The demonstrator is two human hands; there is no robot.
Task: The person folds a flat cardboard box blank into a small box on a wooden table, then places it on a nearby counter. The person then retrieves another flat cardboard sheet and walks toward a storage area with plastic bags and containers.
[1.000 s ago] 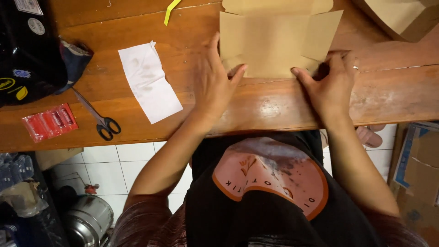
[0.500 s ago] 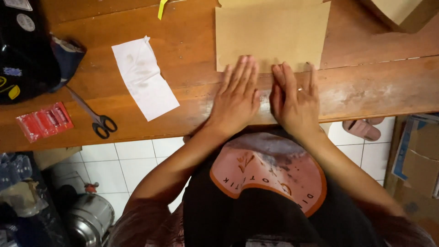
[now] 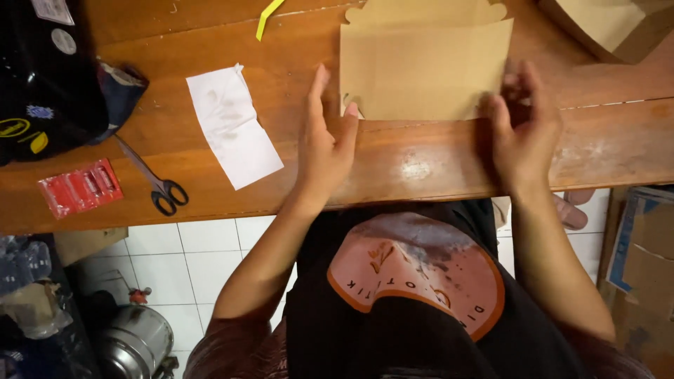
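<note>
Spreading apart now: both hands have moved out from the middle of the folded brown cardboard sheet point(image 3: 425, 69) to its two lower corners. Half a second ago they lay side by side, flat, palms down near the middle of the sheet's lower edge; a second ago the sheet showed open side flaps, and now it reads as one plain rectangle with a scalloped tab at the far edge, so the flaps look folded in and pressed flat.

Left hand point(image 3: 325, 144) rests on the wooden table point(image 3: 421, 165), fingers extended, thumb tip touching the sheet's near left corner and seeming to lift or pinch it; whether it truly grips I cannot tell. Right hand point(image 3: 523, 133) is at the near right corner, fingers curled and blurred with motion, seemingly taking hold of that edge; grip unclear.

The sheet lies at the far middle of the table, its lower edge along a seam in the wood, well back from the near edge. Judgement: the flattening press looks finished and the hands are set to pick up or turn the piece.

Left part of the table: white paper slip point(image 3: 233, 125), black-handled scissors point(image 3: 154, 179), red packet point(image 3: 81, 187) near the near edge, dark bag point(image 3: 49, 77) at the far left corner. Yellow strip point(image 3: 267, 17) at the far edge, another brown cardboard piece point(image 3: 607, 24) at the far right corner.
</note>
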